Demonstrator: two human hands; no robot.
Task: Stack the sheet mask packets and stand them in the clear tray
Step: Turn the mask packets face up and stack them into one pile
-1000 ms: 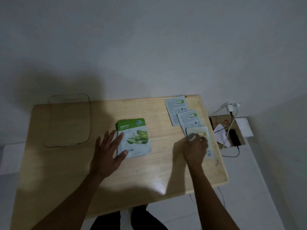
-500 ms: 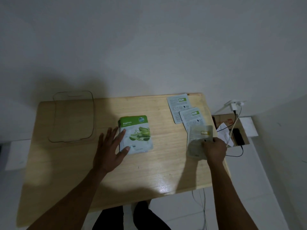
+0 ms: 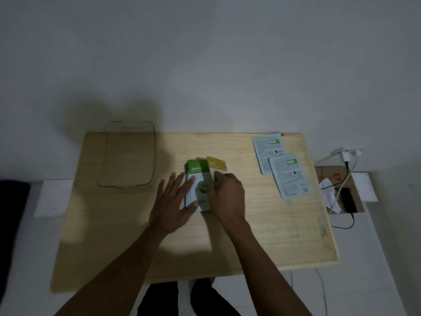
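Moved: right hand (image 3: 227, 197) has crossed from the table's right edge to the middle, bringing a yellow-topped packet (image 3: 216, 166) over the green packet (image 3: 197, 176).
Right hand: curled over the yellow-topped packet's lower part, fingers closed on it; motion blur smears the packet, so where fingers end and foil begins is hard to tell.
Yellow-topped packet: only its top strip shows clearly, tilted, poking out past the green packet's upper right; the rest is hidden under the hand or blurred.
Left hand (image 3: 175, 201): flat and spread, fingertips resting on the green packet's left edge, thumb at its lower edge; pressing, not gripping.
Green packet: lies on the table (image 3: 262, 236) at centre; its right half is covered by the other packet and the right hand.
Other packets: two grey ones face down at far right, the far one (image 3: 267, 151) partly overlapped by the near one (image 3: 290, 176); print too small to read.
Tray (image 3: 127, 153): clear, far left on the table, only its outline visible; nothing seen in it.
Box (image 3: 337, 190): on the floor right of the table, contents dim.
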